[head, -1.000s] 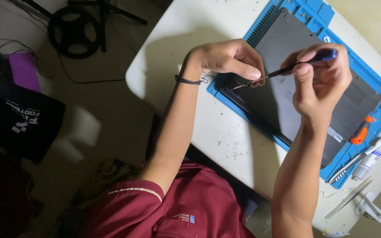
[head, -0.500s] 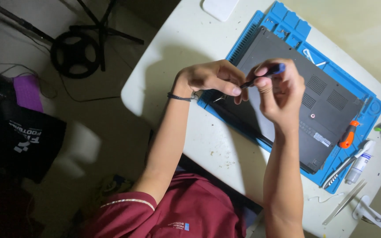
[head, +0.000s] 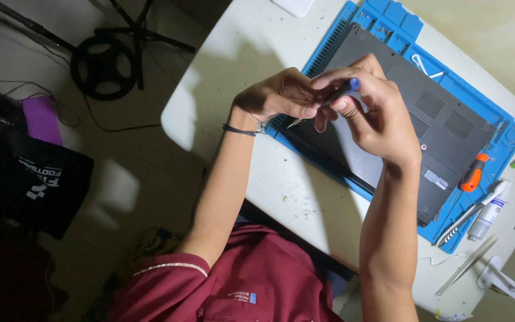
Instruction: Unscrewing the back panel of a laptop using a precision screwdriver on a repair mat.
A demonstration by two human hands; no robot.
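Observation:
My right hand grips a thin screwdriver with a blue handle, its tip slanting down and left. My left hand, with a dark band on the wrist, is curled around the shaft near the tip, fingers pinched there. Both hands hover over the near left corner of a dark grey laptop lying bottom-up on a blue work mat. Whatever sits under the fingertips is hidden.
The mat lies on a white table. An orange-handled screwdriver, a small white tube, metal tweezers and a white clamp lie at the right. On the floor to the left are a black bag and a stand base.
Both hands have drawn together and shifted left toward the laptop's near corner. The screwdriver now slants more steeply, with the left fingers closed around its lower end.

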